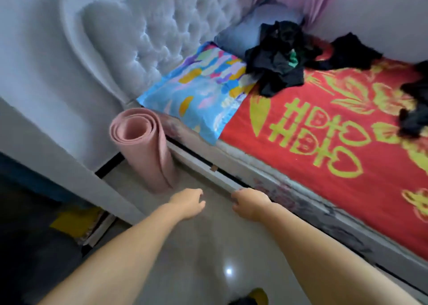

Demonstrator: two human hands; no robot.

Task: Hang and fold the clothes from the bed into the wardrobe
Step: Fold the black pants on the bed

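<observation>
A heap of dark clothes [278, 59], black with a glimpse of green, lies crumpled in the upper middle of the frame on the bed [324, 124], partly on the red blanket [312, 156] with yellow motifs and partly against a blue pillow [240, 33]. The heap runs roughly from lower left to upper right. Another black garment [347, 51] sprawls just to its right, and a third dark bundle [414, 110] sits at the right edge of the frame. A bright patterned pillow [196, 91] lies left of the heap beside the tufted headboard [143, 40].

Both hands hover low in the frame over the glossy floor [203, 246], well apart from the clothes. The left hand [187, 202] has loosely curled fingers holding nothing; the right hand [250, 204] is likewise curled and empty, beside the bed frame's edge. A rolled pink mat [143, 147] stands upright on the floor at the bed's corner. Bare floor lies between the arms.
</observation>
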